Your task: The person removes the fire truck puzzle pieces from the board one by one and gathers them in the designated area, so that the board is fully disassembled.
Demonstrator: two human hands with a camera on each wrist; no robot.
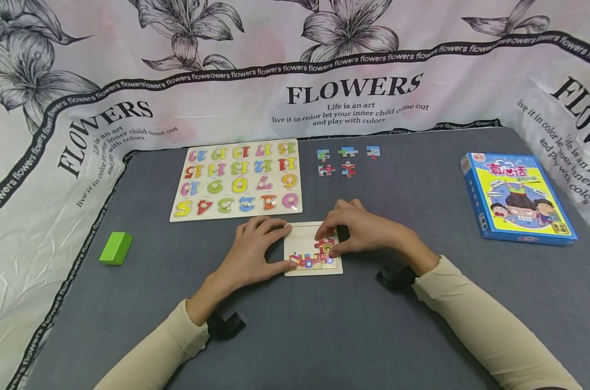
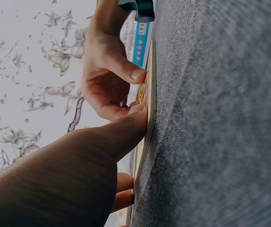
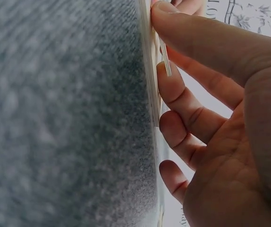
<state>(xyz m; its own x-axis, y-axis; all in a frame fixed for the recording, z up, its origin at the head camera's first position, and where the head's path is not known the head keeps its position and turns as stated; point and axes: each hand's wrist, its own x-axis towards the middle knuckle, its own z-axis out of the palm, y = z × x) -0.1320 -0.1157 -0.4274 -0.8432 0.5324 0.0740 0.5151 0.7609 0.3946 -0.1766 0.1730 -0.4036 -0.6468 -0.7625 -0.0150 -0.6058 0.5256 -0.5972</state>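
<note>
A small wooden jigsaw board (image 1: 300, 234) lies on the table between both hands, with a colorful vehicle picture partly assembled along its lower side. My left hand (image 1: 252, 252) holds the board by its left side, thumb near the lower corner and fingers at the upper one. With thumb and fingers my right hand (image 1: 365, 230) pinches a jigsaw piece (image 1: 327, 248) bearing a yellow ring, over the board's right part. In the right wrist view that thin piece (image 3: 166, 59) stands tilted at the fingertips. Several loose jigsaw pieces (image 1: 348, 169) lie beyond the right hand.
A wooden number board (image 1: 236, 177) with colored numerals lies just behind the jigsaw board. At the left stands a green block (image 1: 116, 248). A blue and yellow box (image 1: 521, 197) lies at the right. Flower-printed cloth (image 1: 216, 108) borders the grey table (image 1: 295, 336).
</note>
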